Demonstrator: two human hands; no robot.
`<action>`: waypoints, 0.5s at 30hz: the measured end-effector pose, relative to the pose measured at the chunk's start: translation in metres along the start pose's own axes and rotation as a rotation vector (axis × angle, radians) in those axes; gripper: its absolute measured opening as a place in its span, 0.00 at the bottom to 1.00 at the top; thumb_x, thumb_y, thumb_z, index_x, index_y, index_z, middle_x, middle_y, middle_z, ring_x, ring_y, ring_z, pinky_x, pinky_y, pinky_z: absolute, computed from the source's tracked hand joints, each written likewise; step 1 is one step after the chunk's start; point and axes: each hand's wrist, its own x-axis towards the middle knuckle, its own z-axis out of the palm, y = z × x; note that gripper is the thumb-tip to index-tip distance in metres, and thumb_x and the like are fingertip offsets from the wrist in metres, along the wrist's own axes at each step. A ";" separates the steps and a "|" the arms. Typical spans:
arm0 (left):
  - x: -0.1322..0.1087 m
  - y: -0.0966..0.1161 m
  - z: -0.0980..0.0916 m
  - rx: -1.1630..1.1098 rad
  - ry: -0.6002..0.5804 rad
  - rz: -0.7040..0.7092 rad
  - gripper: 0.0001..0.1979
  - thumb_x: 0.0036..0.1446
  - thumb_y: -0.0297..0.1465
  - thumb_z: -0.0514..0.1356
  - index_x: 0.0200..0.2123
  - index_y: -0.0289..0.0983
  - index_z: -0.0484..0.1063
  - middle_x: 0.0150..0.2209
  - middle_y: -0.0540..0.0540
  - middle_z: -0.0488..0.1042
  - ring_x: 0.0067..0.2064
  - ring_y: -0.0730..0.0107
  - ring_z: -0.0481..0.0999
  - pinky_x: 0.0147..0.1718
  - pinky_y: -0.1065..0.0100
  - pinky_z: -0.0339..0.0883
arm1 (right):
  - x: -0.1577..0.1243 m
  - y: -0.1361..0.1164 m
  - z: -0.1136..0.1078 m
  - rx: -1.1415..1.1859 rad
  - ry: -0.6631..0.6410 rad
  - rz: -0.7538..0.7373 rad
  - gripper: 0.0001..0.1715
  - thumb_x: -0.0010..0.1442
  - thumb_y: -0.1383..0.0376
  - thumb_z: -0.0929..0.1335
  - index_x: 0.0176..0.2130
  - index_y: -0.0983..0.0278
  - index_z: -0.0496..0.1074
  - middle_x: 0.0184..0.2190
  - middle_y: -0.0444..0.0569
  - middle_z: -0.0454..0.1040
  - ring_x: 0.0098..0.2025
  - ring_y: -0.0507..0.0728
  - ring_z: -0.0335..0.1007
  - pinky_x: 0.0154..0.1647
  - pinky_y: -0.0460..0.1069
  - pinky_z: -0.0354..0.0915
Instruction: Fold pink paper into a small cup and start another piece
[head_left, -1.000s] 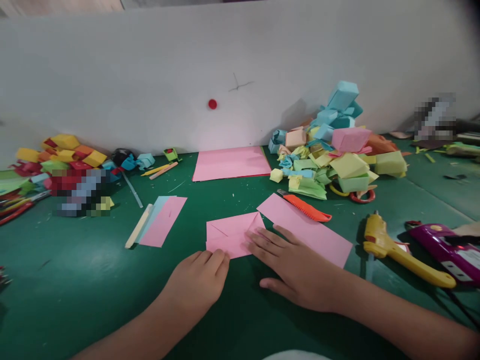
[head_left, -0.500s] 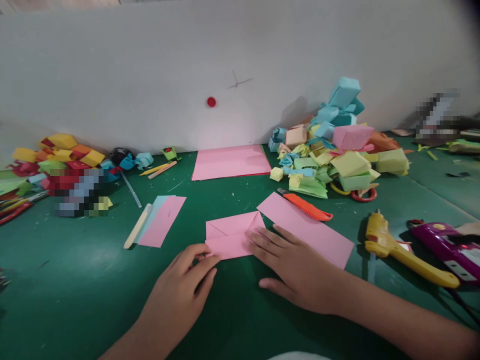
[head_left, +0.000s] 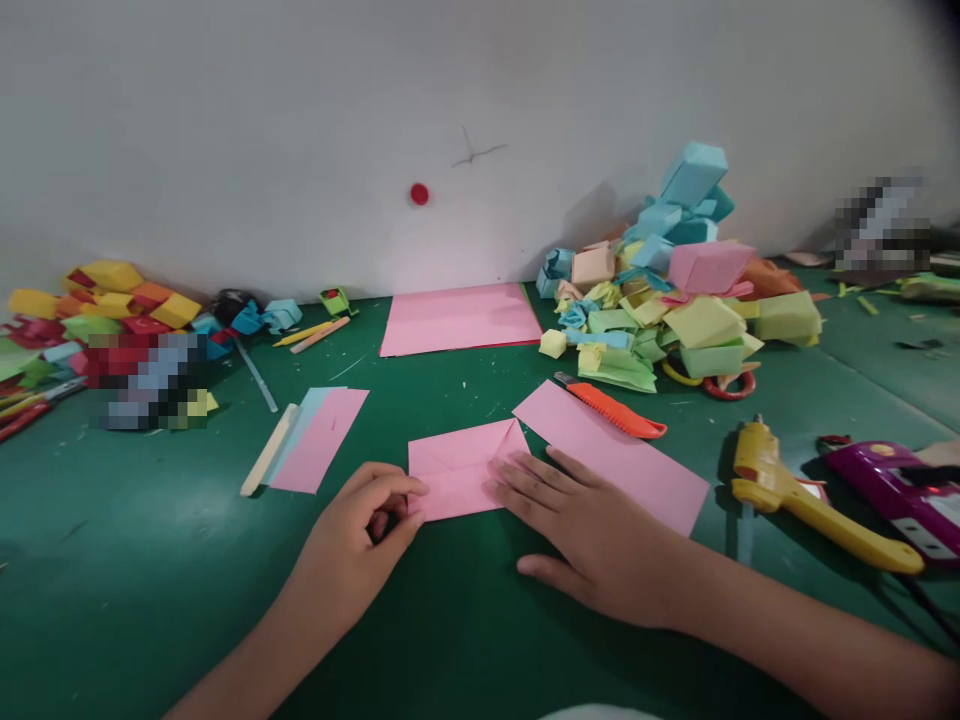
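Observation:
A folded pink paper [head_left: 457, 465] lies on the green mat [head_left: 150, 560] in front of me. My right hand [head_left: 592, 535] lies flat with fingers spread, its fingertips pressing the paper's right corner. My left hand [head_left: 356, 545] is curled at the paper's lower left corner, thumb and forefinger pinching its edge. A longer pink strip [head_left: 622, 460] runs out from under my right hand toward the right.
An orange utility knife [head_left: 611, 408] lies behind the strip. A yellow glue gun [head_left: 795, 495] and a purple tool [head_left: 892, 490] sit at the right. Piles of folded coloured paper [head_left: 667, 300] stand at back right and back left [head_left: 112, 315]. A pink sheet [head_left: 459, 318] lies by the white wall; pink and blue strips [head_left: 315, 440] at the left.
My left hand slid left along the paper's near edge and curled from flat into a pinch at the lower left corner. The right hand stayed put.

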 end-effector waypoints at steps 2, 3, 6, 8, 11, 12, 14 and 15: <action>0.002 -0.003 -0.003 -0.049 -0.030 -0.008 0.08 0.61 0.35 0.59 0.42 0.43 0.75 0.44 0.48 0.72 0.35 0.71 0.76 0.30 0.71 0.72 | 0.000 0.001 0.000 -0.003 -0.004 -0.002 0.38 0.72 0.49 0.58 0.72 0.62 0.49 0.73 0.51 0.47 0.74 0.64 0.42 0.72 0.66 0.44; 0.003 -0.003 -0.004 -0.056 -0.057 -0.002 0.08 0.61 0.35 0.59 0.43 0.43 0.75 0.45 0.48 0.72 0.35 0.71 0.77 0.30 0.71 0.72 | 0.000 0.001 0.000 -0.004 -0.006 -0.002 0.38 0.72 0.49 0.58 0.72 0.62 0.49 0.73 0.52 0.47 0.74 0.64 0.42 0.72 0.66 0.44; 0.004 -0.001 -0.006 0.008 -0.137 0.047 0.08 0.64 0.35 0.57 0.43 0.43 0.75 0.46 0.47 0.73 0.34 0.72 0.76 0.29 0.72 0.72 | 0.000 0.002 0.001 -0.004 -0.013 0.003 0.39 0.71 0.49 0.58 0.72 0.62 0.49 0.73 0.53 0.48 0.74 0.65 0.43 0.72 0.66 0.44; 0.002 0.002 -0.006 0.104 -0.145 0.118 0.10 0.66 0.34 0.54 0.42 0.43 0.76 0.46 0.47 0.73 0.34 0.72 0.76 0.30 0.71 0.72 | 0.000 0.002 0.001 -0.001 -0.016 0.003 0.39 0.71 0.48 0.58 0.72 0.62 0.49 0.73 0.53 0.49 0.73 0.65 0.43 0.72 0.66 0.44; -0.005 0.006 -0.004 0.297 -0.114 0.304 0.13 0.68 0.30 0.51 0.42 0.41 0.77 0.45 0.46 0.75 0.40 0.66 0.77 0.39 0.65 0.73 | 0.000 0.002 0.001 0.003 -0.011 -0.002 0.39 0.72 0.47 0.57 0.72 0.62 0.49 0.73 0.53 0.50 0.73 0.65 0.43 0.73 0.65 0.43; -0.008 0.007 -0.003 0.371 -0.100 0.370 0.14 0.68 0.29 0.51 0.43 0.41 0.78 0.44 0.45 0.76 0.43 0.63 0.77 0.42 0.62 0.73 | 0.000 0.002 0.001 0.007 -0.011 -0.005 0.39 0.72 0.47 0.57 0.72 0.62 0.49 0.72 0.53 0.50 0.73 0.65 0.43 0.73 0.65 0.43; -0.017 0.007 -0.004 0.516 -0.079 0.466 0.15 0.67 0.29 0.52 0.46 0.41 0.78 0.45 0.44 0.78 0.46 0.58 0.76 0.45 0.57 0.71 | 0.000 0.002 0.000 0.016 -0.010 -0.005 0.39 0.72 0.47 0.57 0.73 0.62 0.48 0.72 0.52 0.50 0.73 0.64 0.43 0.73 0.65 0.43; -0.021 0.006 -0.005 0.581 -0.070 0.484 0.15 0.67 0.30 0.53 0.49 0.42 0.77 0.47 0.44 0.78 0.49 0.56 0.76 0.46 0.55 0.71 | 0.000 0.002 -0.001 0.023 -0.013 -0.007 0.39 0.72 0.47 0.57 0.73 0.62 0.48 0.72 0.52 0.51 0.73 0.64 0.44 0.73 0.65 0.43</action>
